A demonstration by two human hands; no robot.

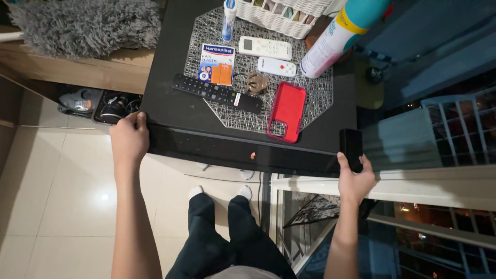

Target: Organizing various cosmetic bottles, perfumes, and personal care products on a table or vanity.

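Your left hand (129, 139) is clamping the table's (170, 111) near left corner, your right hand (355, 178) curling around the near right corner. Tilting it could be sending the spray can (341, 36), phone (287, 111) and remote (217, 93) sliding off the near edge.

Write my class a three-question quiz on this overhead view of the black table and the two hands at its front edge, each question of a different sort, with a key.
1. True or false: the left hand grips the front corner of the black table.
2. What does the right hand touch? A) black block at the table's edge B) spray can C) wicker basket
3. Which red thing lies on the silver placemat beside the black remote?

Key: 1 true; 2 A; 3 the red phone case.
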